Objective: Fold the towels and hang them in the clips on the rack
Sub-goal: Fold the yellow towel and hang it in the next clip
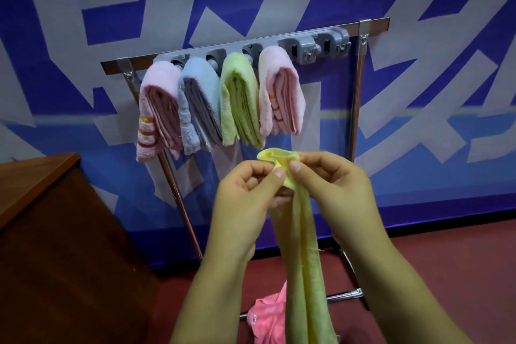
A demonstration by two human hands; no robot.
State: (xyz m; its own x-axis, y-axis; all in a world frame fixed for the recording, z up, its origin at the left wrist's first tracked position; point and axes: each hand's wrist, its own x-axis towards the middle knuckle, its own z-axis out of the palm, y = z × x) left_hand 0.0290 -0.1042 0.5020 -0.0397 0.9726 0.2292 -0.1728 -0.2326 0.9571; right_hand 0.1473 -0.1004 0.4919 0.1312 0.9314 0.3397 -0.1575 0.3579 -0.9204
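A yellow towel (303, 254) hangs in a long narrow strip in front of me. My left hand (245, 193) and my right hand (332, 184) pinch its bunched top end together, just below the rack. The metal rack (374, 26) carries a grey clip strip (301, 40). Several folded towels hang from its clips: a pink one (159, 109), a blue one (199, 103), a green one (240, 98) and another pink one (282, 89). Two grey clips (304, 51) at the right end of the strip hold nothing.
A bright pink towel (269, 315) lies crumpled on the red floor by the rack's foot. A brown wooden table (36, 184) stands at the left. The blue and white patterned wall (418, 92) is right behind the rack.
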